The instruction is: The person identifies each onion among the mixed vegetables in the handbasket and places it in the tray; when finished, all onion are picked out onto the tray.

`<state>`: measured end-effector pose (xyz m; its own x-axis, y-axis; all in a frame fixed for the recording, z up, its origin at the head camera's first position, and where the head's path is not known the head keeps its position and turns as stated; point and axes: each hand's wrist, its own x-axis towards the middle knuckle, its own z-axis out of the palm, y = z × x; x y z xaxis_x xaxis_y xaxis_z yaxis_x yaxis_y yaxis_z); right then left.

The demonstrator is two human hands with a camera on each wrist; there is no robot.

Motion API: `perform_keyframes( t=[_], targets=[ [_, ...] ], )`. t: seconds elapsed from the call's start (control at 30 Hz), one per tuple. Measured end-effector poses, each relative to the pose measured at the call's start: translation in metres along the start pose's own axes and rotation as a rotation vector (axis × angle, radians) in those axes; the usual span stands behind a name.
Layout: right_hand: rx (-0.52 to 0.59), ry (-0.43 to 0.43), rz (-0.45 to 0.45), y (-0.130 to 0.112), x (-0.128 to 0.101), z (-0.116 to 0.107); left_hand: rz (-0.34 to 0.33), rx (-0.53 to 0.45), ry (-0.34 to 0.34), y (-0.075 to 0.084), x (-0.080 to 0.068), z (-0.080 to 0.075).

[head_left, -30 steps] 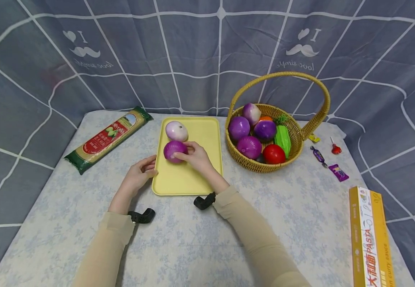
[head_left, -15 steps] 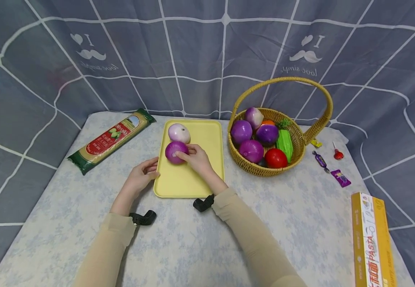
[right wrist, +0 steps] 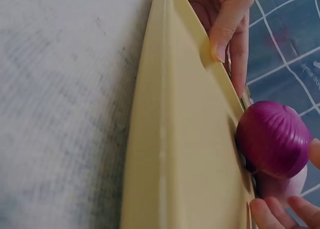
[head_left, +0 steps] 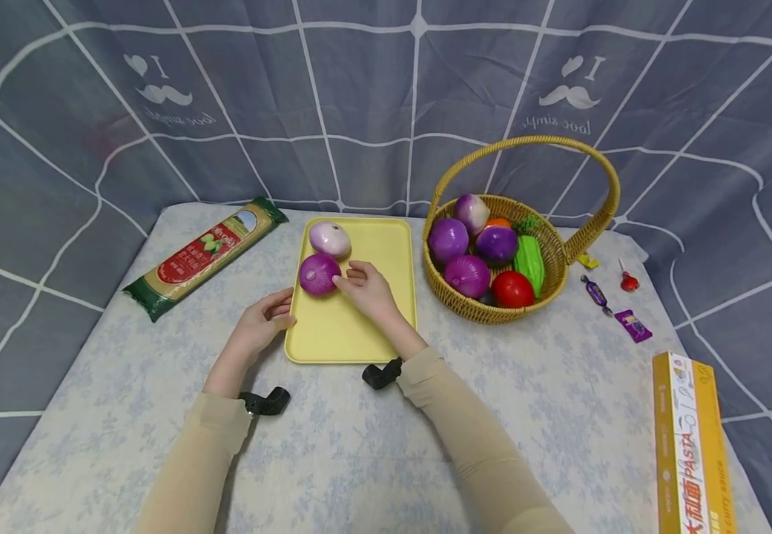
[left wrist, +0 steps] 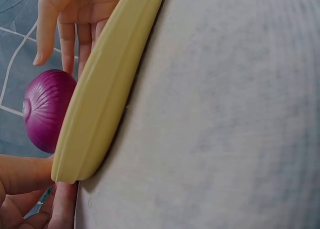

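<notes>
A purple onion [head_left: 319,274] lies on the left part of a yellow tray [head_left: 379,334]. Right behind it is a round white-and-purple vegetable [head_left: 330,239], partly hidden by the onion in the right wrist view. My left hand [head_left: 262,322] pinches the tray's left rim, thumb on top and fingers against the outside, as the right wrist view shows. To the right of the onion, my right hand [head_left: 368,293] hovers over the tray with its fingers loose and apart; in the left wrist view a gap shows between its thumb and the onion [left wrist: 47,111].
A wicker basket [head_left: 492,315] with a tall handle, filled with toy-like vegetables, stands right of the tray. A green-ended pasta packet [head_left: 205,256] lies at the left. Wrapped sweets [head_left: 634,325] and a lollipop [head_left: 629,282] lie right of the basket, a yellow pasta box [head_left: 693,445] nearer.
My right hand has let go of the purple onion, which sits slightly further left and back. The white-and-purple vegetable has turned, showing more purple. My left hand stays at the tray's rim.
</notes>
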<state>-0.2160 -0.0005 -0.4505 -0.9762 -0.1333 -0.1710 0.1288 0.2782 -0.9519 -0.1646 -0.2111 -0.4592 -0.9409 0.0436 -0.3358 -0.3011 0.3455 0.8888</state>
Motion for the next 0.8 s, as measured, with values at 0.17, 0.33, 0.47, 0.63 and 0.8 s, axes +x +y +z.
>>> perform_keyframes(
  t=[0.17, 0.33, 0.47, 0.63, 0.8],
  targets=[
    [-0.03, 0.0, -0.034, -0.005, -0.009, -0.007, 0.005, -0.003, 0.003, 0.001, -0.002, -0.002],
    [-0.079, -0.032, -0.141, -0.01, -0.029, -0.031, 0.002, -0.024, -0.002, 0.002, -0.003, 0.0],
    [-0.089, -0.074, -0.221, -0.013, -0.049, -0.057, -0.002, -0.01, 0.004, -0.001, -0.001, 0.002],
    [-0.116, -0.048, -0.269, -0.016, -0.073, -0.096, -0.007, 0.011, 0.008, -0.003, 0.001, 0.001],
    [-0.148, 0.051, -0.305, -0.015, -0.09, -0.132, -0.001, 0.012, 0.006, -0.004, 0.002, 0.0]
  ],
)
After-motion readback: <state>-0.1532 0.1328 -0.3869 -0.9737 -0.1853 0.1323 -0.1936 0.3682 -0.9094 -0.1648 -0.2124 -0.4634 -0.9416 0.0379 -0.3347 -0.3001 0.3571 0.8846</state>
